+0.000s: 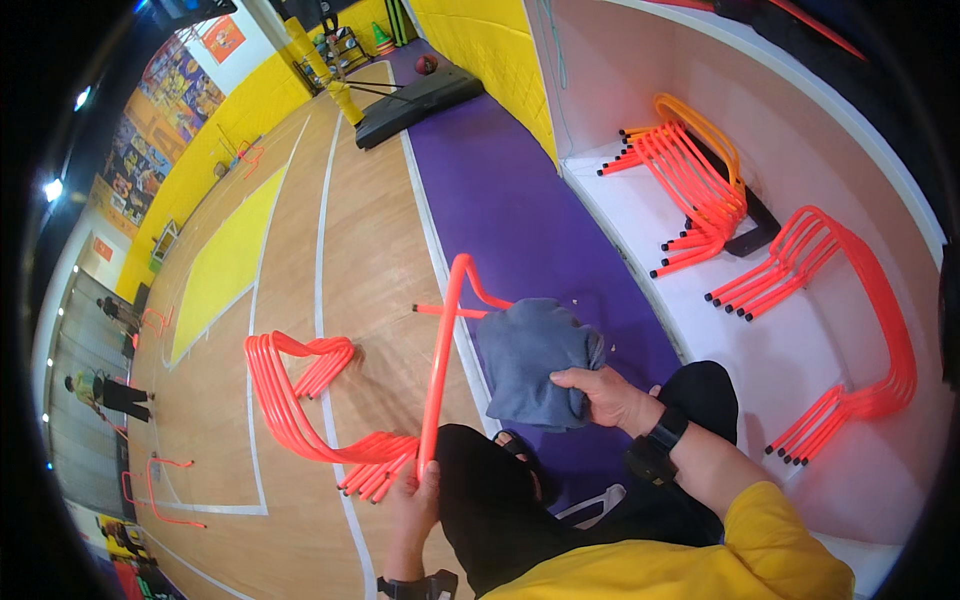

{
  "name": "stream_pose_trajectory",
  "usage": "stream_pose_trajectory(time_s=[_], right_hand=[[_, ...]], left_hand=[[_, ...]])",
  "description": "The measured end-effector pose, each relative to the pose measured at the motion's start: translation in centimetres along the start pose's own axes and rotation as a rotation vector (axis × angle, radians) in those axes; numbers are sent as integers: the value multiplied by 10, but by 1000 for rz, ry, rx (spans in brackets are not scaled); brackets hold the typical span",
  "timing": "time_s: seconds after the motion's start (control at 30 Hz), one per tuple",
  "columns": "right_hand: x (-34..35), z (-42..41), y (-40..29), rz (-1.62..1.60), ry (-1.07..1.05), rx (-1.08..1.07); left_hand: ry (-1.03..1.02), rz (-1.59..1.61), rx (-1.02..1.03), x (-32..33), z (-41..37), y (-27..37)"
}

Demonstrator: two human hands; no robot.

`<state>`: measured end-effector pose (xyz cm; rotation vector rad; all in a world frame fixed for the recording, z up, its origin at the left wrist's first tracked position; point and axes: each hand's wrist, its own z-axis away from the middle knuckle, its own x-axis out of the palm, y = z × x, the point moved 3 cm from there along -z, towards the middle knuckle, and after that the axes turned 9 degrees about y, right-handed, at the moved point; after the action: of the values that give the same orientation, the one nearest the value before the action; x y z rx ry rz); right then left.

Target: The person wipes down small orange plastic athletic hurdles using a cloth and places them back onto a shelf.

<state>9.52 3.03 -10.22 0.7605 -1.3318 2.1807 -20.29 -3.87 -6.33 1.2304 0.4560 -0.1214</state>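
Note:
My left hand [415, 491] grips the lower end of an orange-red plastic training hurdle [442, 367], held up in front of my knees. One black-tipped foot of the hurdle points left. Another part of its tube runs up to the grey-blue cloth [532, 367], and whether it goes on behind is hidden. My right hand [611, 397] holds that bunched cloth, thumb on top and fingers mostly out of sight. Left of the held hurdle, a nested group of several similar hurdles [281, 412] stands on the wooden court floor [382, 262].
On the white ledge [600, 187] at right stand two groups of hurdles, one nearer [892, 337] and one farther [694, 180]. A black hoop base [420, 105] and a basketball [426, 64] are ahead. Far left, a person [112, 394] stands near loose hurdles [154, 495].

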Motion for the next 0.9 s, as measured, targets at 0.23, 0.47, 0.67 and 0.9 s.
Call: stream_pose_trajectory(time_s=[0.23, 0.47, 0.67, 0.9], right_hand=[[20, 2, 15, 1041, -197, -755], [73, 10, 48, 1493, -409, -1367], [34, -24, 17, 1515, -99, -1305], [-13, -26, -14, 1489, 208, -1258]], left_hand=[[-114, -184, -50, 27, 5, -13], [-158, -110, 357, 40, 9, -27], [-294, 8, -109, 24, 33, -30], [-351, -74, -205, 5, 59, -27]])
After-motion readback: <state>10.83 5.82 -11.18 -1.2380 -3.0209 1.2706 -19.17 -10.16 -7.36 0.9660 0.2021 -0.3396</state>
